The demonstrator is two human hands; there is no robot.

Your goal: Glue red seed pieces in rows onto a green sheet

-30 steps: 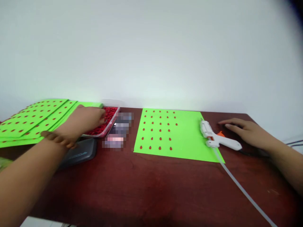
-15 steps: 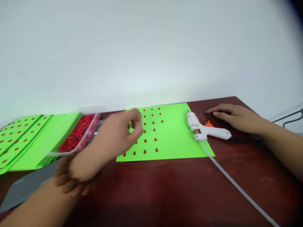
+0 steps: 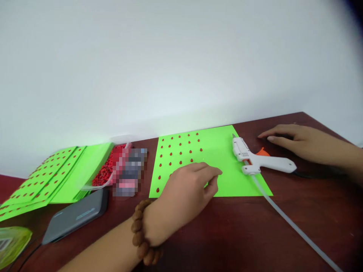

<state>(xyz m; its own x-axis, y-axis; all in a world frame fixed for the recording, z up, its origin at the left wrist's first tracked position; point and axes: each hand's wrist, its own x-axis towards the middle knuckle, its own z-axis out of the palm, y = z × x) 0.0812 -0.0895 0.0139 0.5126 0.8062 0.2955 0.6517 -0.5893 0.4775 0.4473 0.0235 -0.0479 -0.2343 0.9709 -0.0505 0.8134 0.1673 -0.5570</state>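
Observation:
My left hand (image 3: 190, 189), with a brown bead bracelet (image 3: 138, 230) on its wrist, is over the front of a bright green sheet (image 3: 218, 147). Its fingers are closed together, and anything between them is hidden. Rows of small red pieces (image 3: 180, 153) with dark marks cover the sheet's left half; my hand blocks some of them. A white glue gun (image 3: 241, 149) lies across the sheet's right edge, a long translucent glue stick (image 3: 289, 223) trailing from its back. Beyond its orange trigger (image 3: 263, 152), my right hand (image 3: 300, 139) rests on the table, fingers stretched out and holding nothing.
To the left, a clear plastic box (image 3: 92, 186) holds many red pieces, beside a pixelated patch. Farther left are stacked green sheets (image 3: 68, 185), several bearing red dots. A dark grey device (image 3: 76, 215) with a cable and a yellow-green package (image 3: 14, 241) lie in front.
My left hand has swung right from the sheet's left side to its front middle. The right hand still rests beside the glue gun. The camera view has shifted left.

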